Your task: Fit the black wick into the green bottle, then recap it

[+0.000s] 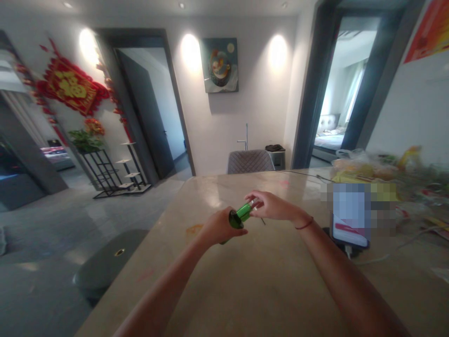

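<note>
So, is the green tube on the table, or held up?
Held up: the left hand grips the green tube, right-hand fingers pinch its end.

Green cylinder (243, 213), dark round end, tilted, held midair

One left hand (220, 226), one right hand (270, 206), one green bottle (242, 215), one phone (349, 234), one chair (250, 161)
</note>
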### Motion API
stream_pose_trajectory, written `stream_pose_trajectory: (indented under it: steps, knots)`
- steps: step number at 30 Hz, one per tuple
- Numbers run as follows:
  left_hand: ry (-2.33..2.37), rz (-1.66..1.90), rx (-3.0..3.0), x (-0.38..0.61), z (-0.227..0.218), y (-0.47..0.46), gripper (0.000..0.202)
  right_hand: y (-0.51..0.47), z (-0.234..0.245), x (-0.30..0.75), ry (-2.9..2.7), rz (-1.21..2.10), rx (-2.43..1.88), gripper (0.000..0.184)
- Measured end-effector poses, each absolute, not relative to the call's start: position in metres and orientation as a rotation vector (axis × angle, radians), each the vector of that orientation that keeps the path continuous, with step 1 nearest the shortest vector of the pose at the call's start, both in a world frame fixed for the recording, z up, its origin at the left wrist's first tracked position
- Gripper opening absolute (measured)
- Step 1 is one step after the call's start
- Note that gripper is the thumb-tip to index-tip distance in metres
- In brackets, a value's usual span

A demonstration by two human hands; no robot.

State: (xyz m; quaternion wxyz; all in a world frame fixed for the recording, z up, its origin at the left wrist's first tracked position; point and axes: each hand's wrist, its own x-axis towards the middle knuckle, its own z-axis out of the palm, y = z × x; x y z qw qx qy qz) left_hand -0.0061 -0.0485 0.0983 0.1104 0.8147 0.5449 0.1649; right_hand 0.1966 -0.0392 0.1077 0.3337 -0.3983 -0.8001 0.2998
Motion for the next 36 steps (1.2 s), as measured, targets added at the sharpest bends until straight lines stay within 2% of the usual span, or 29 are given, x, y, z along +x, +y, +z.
stream_pose_trajectory:
  steps: [2,8,13,19,36]
  knots:
    - [1.595,0.491,2.402,-0.006,0.099,-0.049,0.060,-0.040,0.107,0.196,-2.072,0.809,-1.046,0.048]
    - [1.554,0.466,2.413,-0.008,0.100,-0.048,0.060,-0.042,0.109,0.196,-2.207,0.861,-1.074,0.035]
    - [1.557,0.472,2.381,-0.008,0.100,-0.049,0.063,-0.045,0.110,0.195,-2.154,0.915,-1.059,0.054]
    - [1.559,0.491,2.372,-0.008,0.102,-0.051,0.060,-0.042,0.110,0.194,-2.219,0.862,-1.035,0.034]
    - [1.507,0.613,2.380,-0.009,0.098,-0.046,0.060,-0.019,0.098,0.222,-1.893,0.691,-1.032,0.033]
